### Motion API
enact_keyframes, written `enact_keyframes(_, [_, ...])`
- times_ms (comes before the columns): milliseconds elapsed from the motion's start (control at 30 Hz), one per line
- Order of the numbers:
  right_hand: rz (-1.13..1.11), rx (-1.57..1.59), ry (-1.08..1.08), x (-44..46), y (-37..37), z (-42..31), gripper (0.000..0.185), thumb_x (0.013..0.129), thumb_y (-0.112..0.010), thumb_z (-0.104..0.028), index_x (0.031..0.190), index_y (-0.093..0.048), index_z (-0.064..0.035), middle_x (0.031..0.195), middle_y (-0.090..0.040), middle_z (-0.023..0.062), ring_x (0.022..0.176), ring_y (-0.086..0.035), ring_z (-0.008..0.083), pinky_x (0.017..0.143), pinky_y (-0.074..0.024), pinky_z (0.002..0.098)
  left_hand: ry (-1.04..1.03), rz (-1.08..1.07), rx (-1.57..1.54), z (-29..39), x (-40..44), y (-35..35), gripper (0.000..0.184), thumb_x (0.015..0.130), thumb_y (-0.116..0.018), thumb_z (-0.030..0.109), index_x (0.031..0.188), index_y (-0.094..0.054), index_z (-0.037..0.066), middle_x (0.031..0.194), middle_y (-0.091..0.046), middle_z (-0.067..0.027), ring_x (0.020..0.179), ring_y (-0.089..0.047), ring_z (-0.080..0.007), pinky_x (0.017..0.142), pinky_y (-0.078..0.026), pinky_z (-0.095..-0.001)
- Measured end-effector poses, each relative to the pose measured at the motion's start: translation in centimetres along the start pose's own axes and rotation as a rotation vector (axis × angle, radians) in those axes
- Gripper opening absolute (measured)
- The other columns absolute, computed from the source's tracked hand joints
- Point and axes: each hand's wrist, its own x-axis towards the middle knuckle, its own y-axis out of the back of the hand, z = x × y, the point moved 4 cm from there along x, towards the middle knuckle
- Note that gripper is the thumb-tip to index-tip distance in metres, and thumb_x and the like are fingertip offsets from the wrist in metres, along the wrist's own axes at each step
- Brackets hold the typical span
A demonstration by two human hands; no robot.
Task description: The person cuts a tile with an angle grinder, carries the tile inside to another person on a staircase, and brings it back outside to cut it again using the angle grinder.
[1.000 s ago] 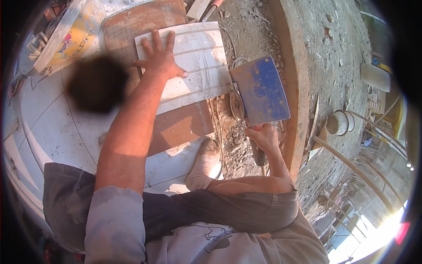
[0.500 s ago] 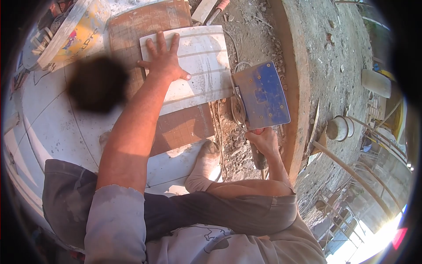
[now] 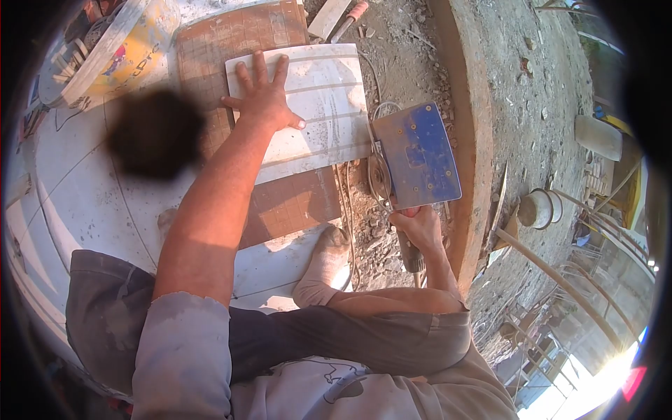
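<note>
My left hand (image 3: 264,105) lies flat on a white tile (image 3: 325,105) with brown stripes, its fingers spread. Beneath that tile are brown tiles (image 3: 290,206), showing above and below it. At the right, my right hand (image 3: 420,227) is closed around the red grip of a power tool with a screwed blue plate (image 3: 420,154). The plate's broad face is towards me, close to the white tile's right edge. A dark cylindrical part of the tool shows below my hand. Whether a blade is fitted is hidden.
A yellow bucket (image 3: 143,52) with a board across it stands at upper left. A red-handled tool (image 3: 350,19) lies at the top near a wood strip. Loops of cable (image 3: 379,171) and rubble lie beside a concrete ledge (image 3: 470,133). My foot (image 3: 329,252) rests near the tiles.
The view has shifted very slightly. Both hands, the white tile and the blue-plated tool keep nearly the same places relative to each other.
</note>
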Motion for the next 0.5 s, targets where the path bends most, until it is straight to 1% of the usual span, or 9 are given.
enact_keyframes(133, [0.017, 0.011, 0.022, -0.9, 0.5, -1.5, 0.055, 0.064, -0.075, -0.036, 0.104, -0.066, 0.001, 0.088, -0.072, 0.0187, 0.086, -0.071, 0.0318, 0.082, -0.0536, 0.0419, 0.002, -0.003, -0.005, 0.0, 0.0, 0.0, 0.134, 0.056, -0.095, 0.044, 0.159, -0.011, 0.036, 0.167, 0.005, -0.0097, 0.152, 0.005, -0.0418, 0.106, -0.021, -0.0831])
enact_keyframes(267, [0.005, -0.038, -0.008, -0.2, 0.2, -0.5, 0.052, 0.064, -0.075, -0.036, 0.101, -0.068, 0.0003, 0.087, -0.072, 0.0186, 0.086, -0.071, 0.0321, 0.081, -0.0535, 0.0417, -0.006, 0.001, -0.017, 0.0, 0.0, 0.0, 0.134, 0.056, -0.095, 0.043, 0.159, -0.011, 0.036, 0.168, 0.006, -0.0096, 0.152, 0.006, -0.0416, 0.106, -0.021, -0.083])
enact_keyframes(367, [-0.005, -0.032, -0.011, -0.2, 0.2, -0.5, 0.056, 0.064, -0.075, -0.036, 0.105, -0.066, 0.0013, 0.09, -0.072, 0.0201, 0.088, -0.071, 0.0332, 0.082, -0.0536, 0.0415, -0.003, -0.004, -0.021, 0.0, 0.0, 0.0, 0.134, 0.056, -0.095, 0.043, 0.159, -0.011, 0.036, 0.168, 0.006, -0.0094, 0.152, 0.006, -0.0414, 0.106, -0.02, -0.083])
enact_keyframes(433, [0.02, 0.003, 0.0, -0.4, 0.3, -0.7, 0.062, 0.064, -0.074, -0.036, 0.111, -0.064, 0.0023, 0.093, -0.072, 0.0215, 0.09, -0.071, 0.0345, 0.083, -0.0537, 0.042, -0.002, -0.006, -0.023, 0.0, -0.1, 0.1, 0.134, 0.056, -0.095, 0.043, 0.159, -0.011, 0.036, 0.168, 0.006, -0.0094, 0.152, 0.006, -0.0413, 0.107, -0.02, -0.083])
enact_keyframes(500, [0.022, -0.016, -0.003, -0.5, 0.4, -1.0, 0.064, 0.064, -0.074, -0.036, 0.113, -0.063, 0.0026, 0.094, -0.072, 0.0221, 0.09, -0.071, 0.0351, 0.083, -0.0537, 0.0423, 0.0, -0.005, -0.027, 0.1, -0.2, 0.2, 0.133, 0.056, -0.095, 0.043, 0.159, -0.011, 0.036, 0.168, 0.005, -0.0092, 0.152, 0.005, -0.0405, 0.107, -0.02, -0.0826])
